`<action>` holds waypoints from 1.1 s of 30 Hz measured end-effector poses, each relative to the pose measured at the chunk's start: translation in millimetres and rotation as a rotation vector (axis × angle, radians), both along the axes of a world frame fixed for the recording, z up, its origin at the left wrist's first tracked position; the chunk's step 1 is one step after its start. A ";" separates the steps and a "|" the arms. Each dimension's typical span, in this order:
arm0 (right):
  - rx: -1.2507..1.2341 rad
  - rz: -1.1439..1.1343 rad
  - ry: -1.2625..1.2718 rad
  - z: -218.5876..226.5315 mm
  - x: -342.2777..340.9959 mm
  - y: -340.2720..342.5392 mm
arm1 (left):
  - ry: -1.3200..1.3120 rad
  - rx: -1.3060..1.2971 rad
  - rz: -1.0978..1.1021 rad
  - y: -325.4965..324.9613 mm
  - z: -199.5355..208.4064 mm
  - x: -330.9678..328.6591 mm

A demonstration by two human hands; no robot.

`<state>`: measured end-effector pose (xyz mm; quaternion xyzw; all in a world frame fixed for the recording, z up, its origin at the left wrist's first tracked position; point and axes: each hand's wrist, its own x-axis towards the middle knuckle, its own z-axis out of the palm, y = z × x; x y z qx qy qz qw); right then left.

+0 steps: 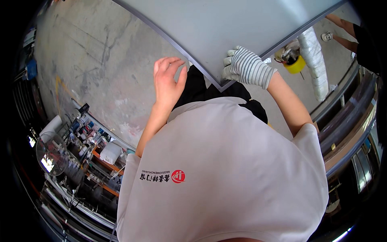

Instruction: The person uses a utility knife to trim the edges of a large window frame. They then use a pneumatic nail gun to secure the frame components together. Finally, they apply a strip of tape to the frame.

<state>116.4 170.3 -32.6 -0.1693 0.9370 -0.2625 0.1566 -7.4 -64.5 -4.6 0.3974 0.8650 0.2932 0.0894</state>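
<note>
A large grey panel (225, 24) with a dark metal frame reaches in from the far side, one corner pointing toward my body. My right hand (250, 66), in a white and grey striped glove, is closed over the panel's right edge near that corner, its fingers curled on the grey face. Its thumb is hidden. Bare and held apart from the panel's left edge, my left hand (167, 76) has its fingers loosely bent and the thumb spread away. Nothing is in it.
At right, a plastic-wrapped roll (314, 64) and a yellow tape roll (296, 64) are near the panel; another person's arm and shoe (327, 36) show beyond. Long profiles (350, 117) line the right. A fan (51, 153) and cluttered shelves (105, 165) stand at left.
</note>
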 end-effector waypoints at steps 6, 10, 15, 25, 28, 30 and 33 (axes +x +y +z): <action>-0.002 0.066 0.057 1.9 -15.0 4.7 | -0.082 0.021 0.012 -1.3 -2.1 8.1; -0.041 0.070 0.023 6.2 -15.3 0.8 | -0.094 0.036 0.022 -3.0 -3.4 10.6; -0.060 0.097 -0.028 4.3 -12.6 -0.3 | -0.097 0.040 0.020 -5.3 -3.6 11.3; -0.008 0.024 -0.158 13.4 -12.8 -8.0 | -0.118 0.042 0.020 -5.4 -5.4 10.6; 0.128 -0.077 -0.117 17.0 -14.7 -11.4 | -0.122 0.043 0.028 -5.3 -3.4 11.0; 0.102 -0.153 -0.127 20.9 -16.9 -9.8 | -0.125 0.040 0.036 -4.7 -2.4 11.1; 0.115 -0.176 -0.213 21.2 -23.4 -16.2 | -0.121 0.035 0.032 -5.7 -5.2 9.7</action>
